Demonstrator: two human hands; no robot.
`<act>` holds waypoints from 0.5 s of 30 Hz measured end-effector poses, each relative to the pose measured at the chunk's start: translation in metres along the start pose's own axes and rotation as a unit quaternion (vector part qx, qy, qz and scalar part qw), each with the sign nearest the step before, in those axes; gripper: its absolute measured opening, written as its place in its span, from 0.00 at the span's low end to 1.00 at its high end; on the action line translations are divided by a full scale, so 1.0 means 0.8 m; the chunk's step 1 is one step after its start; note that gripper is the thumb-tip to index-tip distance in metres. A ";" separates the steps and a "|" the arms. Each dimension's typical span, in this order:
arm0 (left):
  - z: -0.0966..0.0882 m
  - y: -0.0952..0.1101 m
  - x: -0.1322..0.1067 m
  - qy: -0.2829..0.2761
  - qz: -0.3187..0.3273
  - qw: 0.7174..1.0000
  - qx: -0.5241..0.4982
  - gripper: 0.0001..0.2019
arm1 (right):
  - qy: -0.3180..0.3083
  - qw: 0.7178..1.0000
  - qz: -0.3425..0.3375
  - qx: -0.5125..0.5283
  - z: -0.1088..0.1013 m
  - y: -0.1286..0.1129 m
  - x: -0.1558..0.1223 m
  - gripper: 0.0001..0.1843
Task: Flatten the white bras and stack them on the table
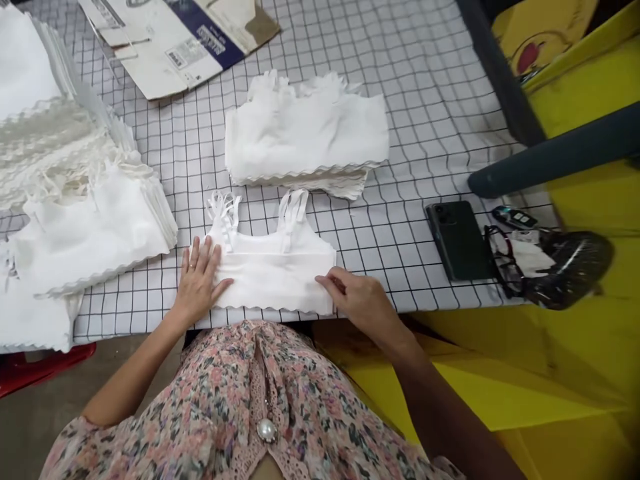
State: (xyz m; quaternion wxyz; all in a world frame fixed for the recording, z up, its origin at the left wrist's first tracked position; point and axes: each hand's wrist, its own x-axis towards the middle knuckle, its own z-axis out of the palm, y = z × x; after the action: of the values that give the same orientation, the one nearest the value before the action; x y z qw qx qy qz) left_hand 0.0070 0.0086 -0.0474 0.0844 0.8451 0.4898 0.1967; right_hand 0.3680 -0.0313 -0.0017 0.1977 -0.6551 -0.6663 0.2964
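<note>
Grid-printed sheet covers the tabletop [425, 120], black lines on white, with yellow surfaces beyond its right edge. We have a white knit crop top [270, 280] lying flat between the hands, straps pointing away from the person, scalloped hem toward the body. Left hand [199, 283] is palm down on the left side of the top, fingers spread, not gripping. Right hand [357, 300] is at the right end of the hem, fingers over the edge; thumb is hidden, so we cannot tell if it pinches or just rests. We judge the piece light, soft and stretchy, likely to shift and wrinkle under drag, so we'd take hold at the side edges of the body band, not the thin straps [295, 217]. Ahead of the hands is a folded stack of similar tops [305, 130]. More piles [95, 233] sit left of the left hand, cut off by the frame. Right of the right hand: dark phone [459, 240], glasses [503, 260], dark plastic bag [573, 270]. Beyond the hands, a flattened carton [175, 40] is cut off at the top. White on white, we can't make out the count per stack. Floral blouse [225, 400] hides the near tabletop edge.
</note>
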 end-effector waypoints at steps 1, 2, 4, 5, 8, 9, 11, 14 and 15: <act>-0.001 -0.001 0.004 0.004 0.000 1.000 -0.008 0.40 | 0.007 1.000 -0.002 -0.003 -0.007 0.003 0.009 0.34; -0.004 -0.003 0.012 0.017 -0.005 1.000 -0.020 0.38 | 0.025 1.000 -0.002 0.001 -0.016 0.007 0.021 0.33; -0.017 -0.006 0.042 0.059 -0.017 0.996 -0.063 0.32 | 0.088 0.996 -0.001 0.023 -0.040 0.015 0.057 0.29; -0.024 -0.008 0.065 0.079 -0.026 0.992 -0.091 0.29 | 0.128 0.991 0.001 0.035 -0.053 0.019 0.081 0.27; -0.041 -0.015 0.155 0.111 -0.073 0.973 -0.189 0.22 | 0.255 0.966 0.014 0.038 -0.092 0.034 0.175 0.16; -0.043 -0.018 0.188 0.117 -0.095 0.963 -0.224 0.20 | 0.294 0.955 0.027 0.025 -0.101 0.039 0.207 0.12; -0.039 -0.026 0.249 0.135 -0.155 0.933 -0.295 0.15 | 0.324 0.944 0.069 0.011 -0.114 0.049 0.263 0.10; -0.025 -0.040 0.312 0.158 -0.233 0.892 -0.353 0.11 | 0.308 0.945 0.106 0.015 -0.113 0.058 0.310 0.11; -0.021 -0.044 0.324 0.161 -0.244 0.886 -0.359 0.11 | 0.306 0.947 0.099 0.011 -0.110 0.059 0.315 0.11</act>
State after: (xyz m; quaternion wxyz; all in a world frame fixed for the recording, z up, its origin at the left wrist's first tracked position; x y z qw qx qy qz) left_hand 0.0870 0.2483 0.0207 0.3477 0.5675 0.5836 0.4652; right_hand 0.4451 0.2289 0.0012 0.3688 -0.7745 -0.5025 0.1075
